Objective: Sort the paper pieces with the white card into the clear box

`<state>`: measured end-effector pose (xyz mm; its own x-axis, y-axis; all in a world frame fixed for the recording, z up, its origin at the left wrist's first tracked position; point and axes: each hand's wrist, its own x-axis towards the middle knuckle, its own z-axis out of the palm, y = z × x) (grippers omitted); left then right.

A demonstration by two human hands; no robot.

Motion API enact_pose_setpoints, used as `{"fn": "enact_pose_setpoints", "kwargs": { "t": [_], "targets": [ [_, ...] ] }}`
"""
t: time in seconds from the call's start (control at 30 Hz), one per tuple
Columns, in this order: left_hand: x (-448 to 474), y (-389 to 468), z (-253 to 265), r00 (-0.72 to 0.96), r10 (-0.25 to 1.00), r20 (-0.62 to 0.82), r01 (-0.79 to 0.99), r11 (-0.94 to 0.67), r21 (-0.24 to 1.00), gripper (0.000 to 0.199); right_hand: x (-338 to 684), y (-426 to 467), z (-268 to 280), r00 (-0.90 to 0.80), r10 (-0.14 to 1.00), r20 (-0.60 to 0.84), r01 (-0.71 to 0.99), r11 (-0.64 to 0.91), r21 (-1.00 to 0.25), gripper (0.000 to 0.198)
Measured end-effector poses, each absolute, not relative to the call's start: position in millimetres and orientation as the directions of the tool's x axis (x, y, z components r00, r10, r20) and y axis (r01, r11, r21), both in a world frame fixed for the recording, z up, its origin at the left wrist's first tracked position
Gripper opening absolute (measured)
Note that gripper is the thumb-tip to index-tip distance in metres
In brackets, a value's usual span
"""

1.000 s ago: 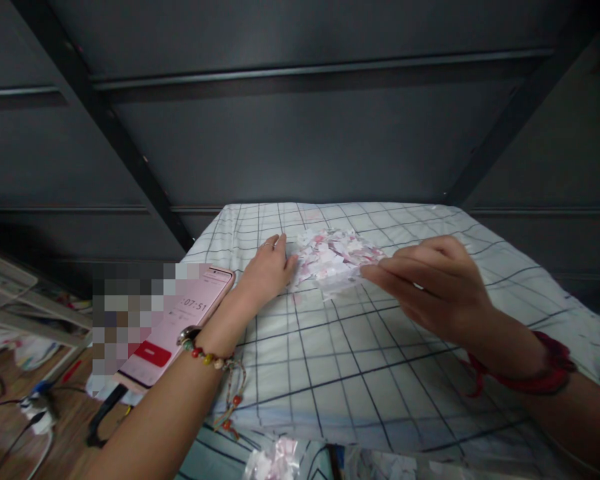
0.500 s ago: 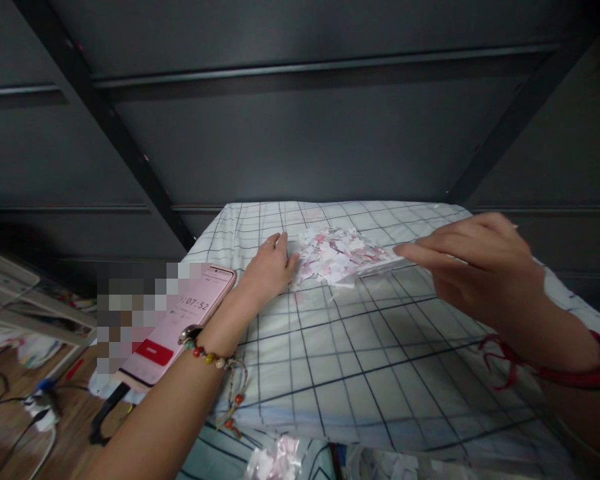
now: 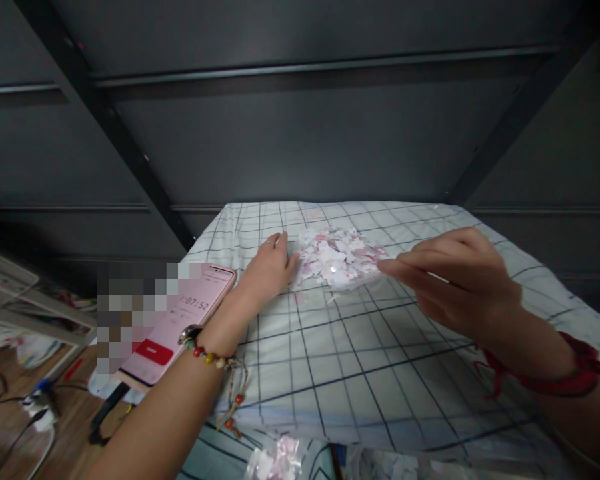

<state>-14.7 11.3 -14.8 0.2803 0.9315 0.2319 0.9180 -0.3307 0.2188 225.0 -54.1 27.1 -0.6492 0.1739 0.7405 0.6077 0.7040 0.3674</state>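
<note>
A: Principal item?
B: Scraps [image 3: 335, 257], white and pink, one loose heap, lying between the two hands on a checked cloth [image 3: 290, 373], toward its far side.

A: Left hand [image 3: 270, 270]?
B: Palm down on the cloth, fingers extended, thumb spread wide toward the heap. The thumb tip is at the left edge of the scraps; the other fingers point to the far side, just left of them.

A: Right hand [image 3: 455, 280]?
B: Fingers narrow, tips drawn close together at the right edge of the scraps. Cannot tell whether a piece is gripped between them.

A: Worn items?
B: Bead bracelet [image 3: 210, 358], left wrist; red band [image 3: 560, 375], right wrist.

A: Remaining stock?
B: Phone [image 3: 180, 327], pink, left of the left forearm, partly behind it, digits ending 07:52, black lead [image 3: 103, 417] at its near end. Clear packet [image 3: 277, 460], pink and white contents, at the near edge. Dark panel [image 3: 300, 140], far side, behind the cloth. Wooden floor [image 3: 10, 427], near left, with white plug block [image 3: 39, 408].
</note>
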Motion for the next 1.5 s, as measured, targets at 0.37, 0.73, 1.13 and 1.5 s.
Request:
{"fn": "enact_pose_setpoints", "kwargs": {
  "t": [0.37, 0.73, 1.13, 1.5],
  "targets": [
    [-12, 10, -11, 0.273, 0.94, 0.204, 0.923, -0.316, 0.219, 0.053, 222, -56, 27, -0.636, 0.144, 0.758, 0.606, 0.701, 0.376, 0.02],
    [-14, 12, -15, 0.285, 0.929, 0.234, 0.914, -0.337, 0.225, 0.053, 222, -58, 30, -0.652, 0.169, 0.739, 0.643, 0.64, 0.421, 0.025],
    [-12, 10, -12, 0.274, 0.94, 0.205, 0.92, -0.318, 0.228, 0.053, 214, -59, 25, -0.614, 0.171, 0.771, 0.672, 0.625, 0.396, 0.021],
    [-12, 9, -11, 0.264, 0.941, 0.212, 0.92, -0.312, 0.236, 0.051, 209, -65, 22, -0.641, 0.133, 0.756, 0.617, 0.675, 0.404, 0.023]
  ]
}}
